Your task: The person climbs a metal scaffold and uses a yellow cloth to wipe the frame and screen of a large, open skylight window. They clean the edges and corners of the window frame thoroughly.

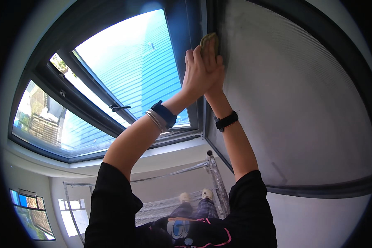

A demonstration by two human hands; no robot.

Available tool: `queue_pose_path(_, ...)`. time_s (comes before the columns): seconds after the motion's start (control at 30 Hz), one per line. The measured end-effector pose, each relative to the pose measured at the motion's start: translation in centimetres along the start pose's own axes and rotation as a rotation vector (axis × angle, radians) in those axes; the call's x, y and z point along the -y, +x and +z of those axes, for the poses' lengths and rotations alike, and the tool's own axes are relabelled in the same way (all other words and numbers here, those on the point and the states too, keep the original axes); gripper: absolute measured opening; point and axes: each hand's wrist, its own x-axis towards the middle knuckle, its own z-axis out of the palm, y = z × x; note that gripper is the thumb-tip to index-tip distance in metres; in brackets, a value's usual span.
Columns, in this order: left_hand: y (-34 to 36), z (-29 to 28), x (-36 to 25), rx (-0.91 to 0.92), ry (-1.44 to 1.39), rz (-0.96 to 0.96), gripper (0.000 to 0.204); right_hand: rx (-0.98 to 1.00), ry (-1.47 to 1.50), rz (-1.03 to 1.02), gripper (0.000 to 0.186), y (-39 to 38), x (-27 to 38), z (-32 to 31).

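Both my hands are raised together at the dark vertical frame [203, 18] between the glazed window and a grey mesh panel [297, 103]. My right hand [215, 70] presses a flat olive-green pad [204, 40] against the frame, fingers lying over it. Overlapping it, my left hand [196, 72] has its fingers bent; whether they grip anything is hidden. A dark band and pale bracelets circle my left wrist, a black watch my right.
Below me, a metal scaffold [215, 182] with rails and a mesh platform [153, 208] carries my feet [206, 194]. The dark-framed window [128, 62] has a handle [120, 108] and a white sill [169, 153]. Smaller windows [33, 215] show at lower left.
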Motion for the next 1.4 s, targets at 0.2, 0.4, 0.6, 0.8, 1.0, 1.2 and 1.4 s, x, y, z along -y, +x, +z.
queue_pose_path(0.2,4.2,-1.5,-1.6,-0.136,0.142,0.130,0.064,-0.054,-0.068,-0.109,0.042,3.1,-1.1,0.6)
queue_pose_path(0.4,6.3,-2.7,-2.2,-0.221,0.159,0.204,0.052,0.063,-0.090,0.006,0.049,5.8,-0.4,0.1)
queue_pose_path(0.6,3.0,-1.1,-1.9,-0.214,0.151,0.160,0.062,0.090,-0.018,0.102,0.051,2.1,-0.1,0.8)
queue_pose_path(0.8,-2.3,1.9,1.1,-0.058,-0.074,-0.049,0.076,0.435,0.092,0.223,0.049,-4.1,0.4,1.2)
queue_pose_path(1.0,-7.2,3.3,1.2,0.071,-0.165,-0.151,0.077,0.391,-0.143,0.027,0.047,-9.1,0.5,1.6)
queue_pose_path(1.2,-11.1,4.4,1.3,0.142,-0.232,-0.258,0.076,0.354,-0.327,-0.120,0.046,-12.7,0.8,1.1)
queue_pose_path(1.4,-7.4,2.5,2.5,0.121,-0.272,-0.276,0.060,0.151,0.004,0.020,0.049,-10.1,-0.4,2.4)
